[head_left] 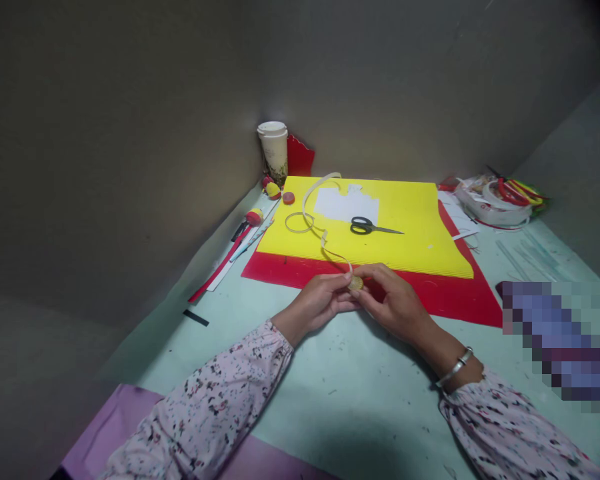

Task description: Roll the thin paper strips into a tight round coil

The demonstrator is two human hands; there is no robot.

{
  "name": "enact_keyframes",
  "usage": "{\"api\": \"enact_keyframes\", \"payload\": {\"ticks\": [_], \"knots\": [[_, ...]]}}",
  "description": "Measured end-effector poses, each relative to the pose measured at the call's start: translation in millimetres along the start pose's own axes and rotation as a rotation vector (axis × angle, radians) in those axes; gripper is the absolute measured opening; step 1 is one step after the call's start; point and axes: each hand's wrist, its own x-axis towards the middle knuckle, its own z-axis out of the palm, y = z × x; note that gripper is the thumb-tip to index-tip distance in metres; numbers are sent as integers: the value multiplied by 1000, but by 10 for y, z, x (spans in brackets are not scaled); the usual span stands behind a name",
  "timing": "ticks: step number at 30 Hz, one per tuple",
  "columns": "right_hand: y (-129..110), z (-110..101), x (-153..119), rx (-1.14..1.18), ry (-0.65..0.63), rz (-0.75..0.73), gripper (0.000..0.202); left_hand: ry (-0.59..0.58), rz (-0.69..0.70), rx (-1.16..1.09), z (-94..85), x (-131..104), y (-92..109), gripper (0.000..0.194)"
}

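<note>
Both hands meet over the near edge of the sheets, fingers closed around a small round yellowish coil [356, 283] with a ribbed rim. My left hand [325, 300] pinches its left side, thumb on top. From the right, my right hand [393, 300] grips the coil between thumb and fingers. A long pale strip [307, 213] runs from the fingertips and curls loosely over the yellow sheets [415, 200]. Beyond the hands lie scissors [375, 227] with black handles, partly on a white paper piece [325, 204].
Red sheets [473, 303] lie under the yellow ones. At back left stand a lidded paper cup [274, 150], a small reddish disc [289, 198] and a red-and-yellow ball [254, 217]. A clear container [497, 210] of craft bits sits back right. A pixelated patch covers the right edge.
</note>
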Motion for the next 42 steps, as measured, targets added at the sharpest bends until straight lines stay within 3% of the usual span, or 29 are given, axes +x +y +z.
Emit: {"api": "enact_keyframes", "payload": {"ticks": [5,11,14,32,37,42], "knots": [[-21,-5,3,28,-13,4,21,-3,6,8,11,-11,11,17],[13,59,-6,-10,59,22,28,-8,24,32,-3,-7,5,19],[35,68,-4,-34,88,35,22,-7,20,36,-13,-2,3,17],[16,8,2,35,-15,12,24,0,-3,56,6,-23,29,17],[24,55,-4,-15,52,28,27,-13,1,27,-15,-3,17,19],[30,67,-2,-32,74,28,19,-5,-6,18,-11,0,18,19]]}}
